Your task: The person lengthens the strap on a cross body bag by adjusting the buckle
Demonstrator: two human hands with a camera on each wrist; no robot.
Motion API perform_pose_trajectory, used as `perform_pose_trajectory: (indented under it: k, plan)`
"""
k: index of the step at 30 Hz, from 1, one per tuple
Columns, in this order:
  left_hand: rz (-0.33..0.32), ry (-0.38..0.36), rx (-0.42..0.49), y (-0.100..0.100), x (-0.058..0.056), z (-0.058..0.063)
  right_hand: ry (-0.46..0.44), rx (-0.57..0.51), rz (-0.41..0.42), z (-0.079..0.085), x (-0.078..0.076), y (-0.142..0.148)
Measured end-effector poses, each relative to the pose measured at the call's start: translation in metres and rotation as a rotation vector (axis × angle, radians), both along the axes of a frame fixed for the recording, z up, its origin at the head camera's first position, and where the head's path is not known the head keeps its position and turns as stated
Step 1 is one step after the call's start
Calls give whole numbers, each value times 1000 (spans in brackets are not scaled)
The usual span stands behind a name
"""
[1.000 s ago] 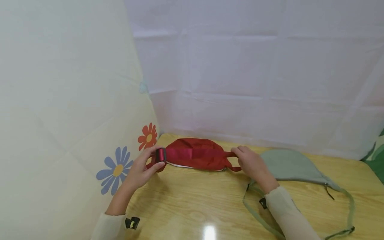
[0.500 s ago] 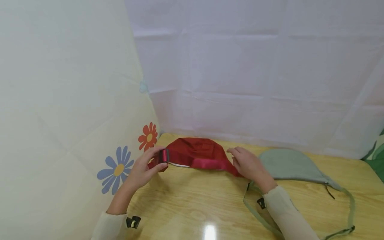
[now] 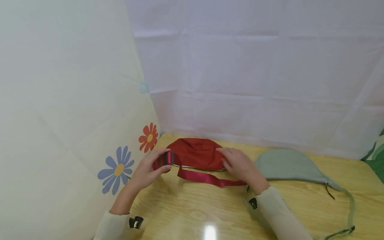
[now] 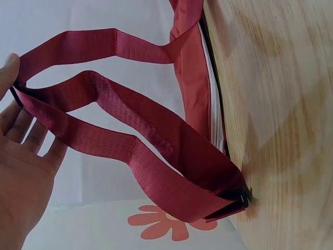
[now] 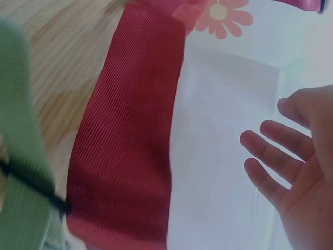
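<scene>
— Where was the red waist bag [image 3: 195,152]?

— It lay on the wooden desk [image 3: 195,206], at the far left, close to the corner where the flower-printed sheet [image 3: 120,168] met the white backdrop [image 3: 255,66]. Its red strap [image 3: 210,179] trailed in a loose line across the desk on the near side of the bag.

— And the left hand [image 3: 147,171]?

— Its fingers [image 3: 160,154] were curled round the strap's dark buckle [image 3: 169,157] at the left end of the bag, holding it just above the desk. In the left wrist view the strap [image 4: 130,151] looped from the hand [image 4: 23,172] to the bag's end [image 4: 229,200].

— The right hand [image 3: 240,166]?

— It hovered over the right end of the red bag with the fingers [image 3: 223,153] straight and a little apart, gripping nothing. Whether they touched the fabric, I could not tell. The right wrist view showed the palm [image 5: 296,172] spread, the strap [image 5: 130,135] lying apart from it.

— Anything else?

— A pale green crossbody bag [image 3: 288,165] lay just right of the red one, its green strap [image 3: 349,206] curving toward the near right edge.
</scene>
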State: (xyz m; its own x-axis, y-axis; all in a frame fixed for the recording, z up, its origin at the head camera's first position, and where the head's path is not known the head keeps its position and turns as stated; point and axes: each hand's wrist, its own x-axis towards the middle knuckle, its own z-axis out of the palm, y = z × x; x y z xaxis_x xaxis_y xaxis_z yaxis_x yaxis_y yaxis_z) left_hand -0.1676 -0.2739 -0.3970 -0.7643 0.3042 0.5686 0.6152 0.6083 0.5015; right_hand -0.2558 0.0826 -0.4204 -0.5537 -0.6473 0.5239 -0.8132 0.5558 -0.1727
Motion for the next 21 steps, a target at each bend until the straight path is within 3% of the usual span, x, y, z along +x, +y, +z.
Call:
perform_pose_trajectory:
  k: [9,21]
  plan:
    - [39,-74,-26,6,1,-2,-22,-27,23,2,5,-17]
    - [76,-101,-22,12,-1,-6,-52,-72,78,5,10,-33]
